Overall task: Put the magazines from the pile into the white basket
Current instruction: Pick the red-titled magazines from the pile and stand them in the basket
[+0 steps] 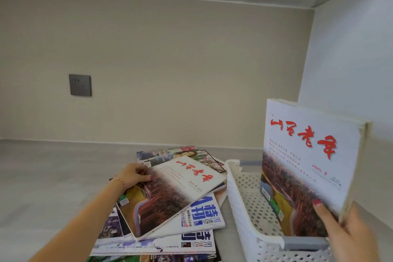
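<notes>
A loose pile of magazines (197,217) lies on the grey surface, left of the white perforated basket (240,200). My left hand (133,175) grips the far left edge of the pile's top magazine (170,193), which has red script on white above a reddish field photo and is tilted up at that side. My right hand (348,234) holds a matching magazine (308,168) upright by its lower right corner, its bottom edge inside the basket.
A beige wall stands behind the surface, with a grey socket plate (80,85) at the left. A white side wall (350,49) rises close to the right of the basket. The basket has a grey handle (306,243) at its near rim.
</notes>
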